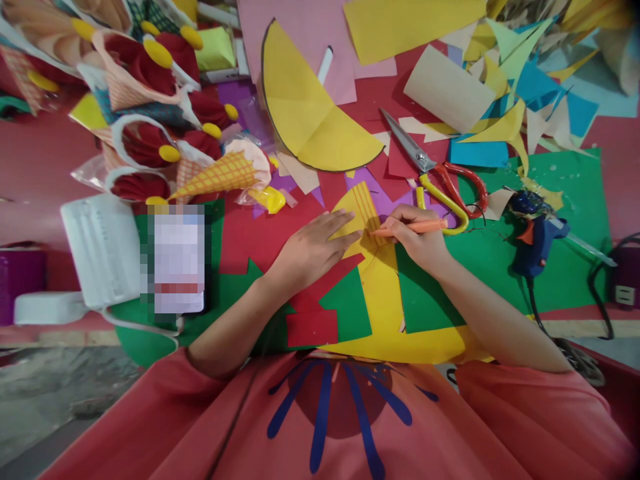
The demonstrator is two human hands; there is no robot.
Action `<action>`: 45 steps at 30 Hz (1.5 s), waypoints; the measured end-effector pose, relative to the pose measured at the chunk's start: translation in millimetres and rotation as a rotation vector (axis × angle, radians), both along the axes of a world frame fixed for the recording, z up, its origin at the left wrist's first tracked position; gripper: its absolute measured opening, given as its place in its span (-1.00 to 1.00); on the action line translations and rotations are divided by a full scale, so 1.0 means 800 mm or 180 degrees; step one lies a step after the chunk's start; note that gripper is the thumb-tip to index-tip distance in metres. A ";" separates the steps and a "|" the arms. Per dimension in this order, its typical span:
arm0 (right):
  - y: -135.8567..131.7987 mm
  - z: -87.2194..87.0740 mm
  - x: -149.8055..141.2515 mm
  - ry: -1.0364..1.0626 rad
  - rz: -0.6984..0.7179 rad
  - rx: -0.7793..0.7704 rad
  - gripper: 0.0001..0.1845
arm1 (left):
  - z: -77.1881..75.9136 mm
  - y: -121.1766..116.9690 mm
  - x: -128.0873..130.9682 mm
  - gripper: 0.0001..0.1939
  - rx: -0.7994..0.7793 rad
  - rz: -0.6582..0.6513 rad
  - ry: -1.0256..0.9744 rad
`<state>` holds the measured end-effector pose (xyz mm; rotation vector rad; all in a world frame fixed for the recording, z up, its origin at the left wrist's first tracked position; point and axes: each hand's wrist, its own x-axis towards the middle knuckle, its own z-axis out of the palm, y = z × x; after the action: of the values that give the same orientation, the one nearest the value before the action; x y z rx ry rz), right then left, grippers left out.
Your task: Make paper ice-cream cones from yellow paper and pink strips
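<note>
My right hand (417,240) is closed around an orange marker (425,227), its tip touching a yellow paper piece (345,200) with a curved left edge. Orange lines run along and across the right part of that paper. My left hand (317,247) lies flat with fingers spread, pressing on the paper's left side. Just beyond my right hand are scissors (423,160) with one red and one yellow handle, blades apart. A larger yellow paper semicircle (310,107) with a dark outline lies farther back.
Paper ice cream cones (215,175) and cone-shaped pieces pile up at the far left. A phone (179,260) and a white power strip (103,250) lie at left. Paper scraps (540,80) cover the far right. A blue glue gun (537,243) with its cord rests at right.
</note>
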<state>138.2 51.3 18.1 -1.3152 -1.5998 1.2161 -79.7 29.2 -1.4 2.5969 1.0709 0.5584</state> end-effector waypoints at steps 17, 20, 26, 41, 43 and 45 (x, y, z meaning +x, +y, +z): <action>0.001 0.005 0.002 0.0150 0.0149 -0.0219 -0.76 | 0.000 0.000 -0.001 -0.67 -0.0126 0.0008 0.0022; 0.002 0.002 0.004 0.0518 -0.0099 -0.0395 -0.75 | 0.000 0.000 -0.002 -0.66 -0.0167 0.0001 0.0038; 0.010 -0.003 0.009 0.1138 -0.0485 -0.0670 -0.46 | 0.001 0.000 -0.003 -0.65 -0.0191 -0.0014 0.0035; 0.013 0.002 0.009 0.1464 -0.0523 -0.0875 -0.52 | 0.006 -0.003 -0.001 -0.62 -0.0210 -0.0651 -0.0051; 0.012 0.000 0.009 0.1460 -0.0517 -0.0793 -0.61 | 0.007 -0.004 -0.001 -0.64 -0.0136 -0.0567 0.0006; 0.010 -0.001 0.008 0.1326 -0.0484 -0.0702 -0.66 | 0.007 -0.003 -0.002 -0.66 -0.0046 -0.0534 0.0023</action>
<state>145.0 59.3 17.1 -1.1919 -1.0779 1.4867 -81.0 26.5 4.0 2.6456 0.8450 0.4998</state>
